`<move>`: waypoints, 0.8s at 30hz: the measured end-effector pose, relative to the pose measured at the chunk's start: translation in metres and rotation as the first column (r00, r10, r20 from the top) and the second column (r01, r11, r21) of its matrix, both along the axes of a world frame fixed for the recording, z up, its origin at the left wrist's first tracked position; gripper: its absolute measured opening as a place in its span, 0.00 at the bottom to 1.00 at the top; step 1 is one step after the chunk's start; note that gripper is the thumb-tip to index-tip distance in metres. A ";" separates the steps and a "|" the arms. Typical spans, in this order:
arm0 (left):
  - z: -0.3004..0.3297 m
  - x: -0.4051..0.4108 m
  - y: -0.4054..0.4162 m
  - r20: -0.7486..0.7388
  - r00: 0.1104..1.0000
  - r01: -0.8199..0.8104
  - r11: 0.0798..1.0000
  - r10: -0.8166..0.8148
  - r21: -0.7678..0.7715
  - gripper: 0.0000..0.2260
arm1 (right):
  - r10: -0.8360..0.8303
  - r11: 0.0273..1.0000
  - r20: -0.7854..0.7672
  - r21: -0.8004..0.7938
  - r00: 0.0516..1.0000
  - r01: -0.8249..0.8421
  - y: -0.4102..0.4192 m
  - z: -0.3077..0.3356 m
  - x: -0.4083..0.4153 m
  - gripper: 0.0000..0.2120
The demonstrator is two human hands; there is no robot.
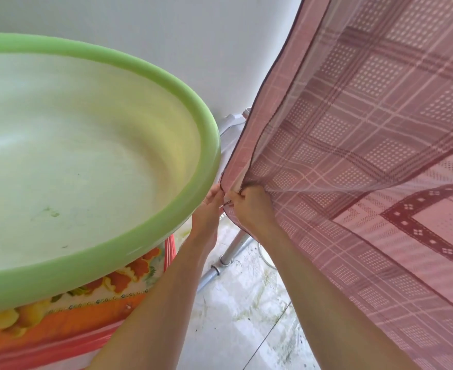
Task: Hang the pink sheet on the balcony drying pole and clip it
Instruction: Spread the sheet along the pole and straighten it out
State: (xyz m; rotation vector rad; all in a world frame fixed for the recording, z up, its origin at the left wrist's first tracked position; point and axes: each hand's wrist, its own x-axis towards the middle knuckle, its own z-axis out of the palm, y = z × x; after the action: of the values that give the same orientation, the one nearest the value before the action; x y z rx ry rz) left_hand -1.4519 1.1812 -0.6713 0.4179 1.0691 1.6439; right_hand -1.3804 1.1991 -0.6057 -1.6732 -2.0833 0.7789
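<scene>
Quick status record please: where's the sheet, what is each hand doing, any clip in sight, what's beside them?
sheet: pink checked sheet hanging down, filling the right side
left hand: at the sheet's corner edge, partly hidden by the basin
right hand: pinching the same corner
clip: none visible
pole: top not in view; metal rack leg below the hands
left side: empty green basin

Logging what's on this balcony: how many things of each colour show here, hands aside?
Green: 1, basin
Pink: 1, sheet
Orange floral: 1, cloth
Silver: 1, rack leg
Total: 4
</scene>
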 end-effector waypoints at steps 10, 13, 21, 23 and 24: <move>-0.009 0.002 -0.011 -0.114 0.979 -0.184 0.973 0.169 -0.139 0.12 | 0.058 0.992 0.019 0.107 0.998 -0.060 0.000 0.005 -0.003 0.14; 0.006 0.004 -0.006 -0.053 0.986 -0.164 0.983 0.160 -0.083 0.19 | 0.040 0.992 0.017 0.119 0.999 -0.042 0.000 -0.001 0.004 0.12; 0.015 0.009 -0.012 -0.267 0.949 -0.146 0.984 0.168 0.101 0.07 | -0.040 0.994 -0.038 0.100 0.998 0.044 -0.020 -0.014 0.036 0.14; 0.008 0.008 -0.014 -0.309 0.930 -0.177 0.980 0.197 0.092 0.07 | -0.054 0.990 -0.067 0.130 0.996 0.062 -0.029 -0.010 0.038 0.13; 0.006 0.008 -0.014 -0.337 0.920 -0.179 0.980 0.198 0.087 0.07 | -0.055 0.989 -0.083 0.132 0.995 0.065 -0.034 -0.009 0.039 0.13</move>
State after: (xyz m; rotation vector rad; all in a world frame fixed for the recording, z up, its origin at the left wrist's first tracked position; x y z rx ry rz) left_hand -1.4441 1.1668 -0.6656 0.6760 1.3605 1.8160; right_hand -1.3415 1.1649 -0.6146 -1.5993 -1.9764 0.6595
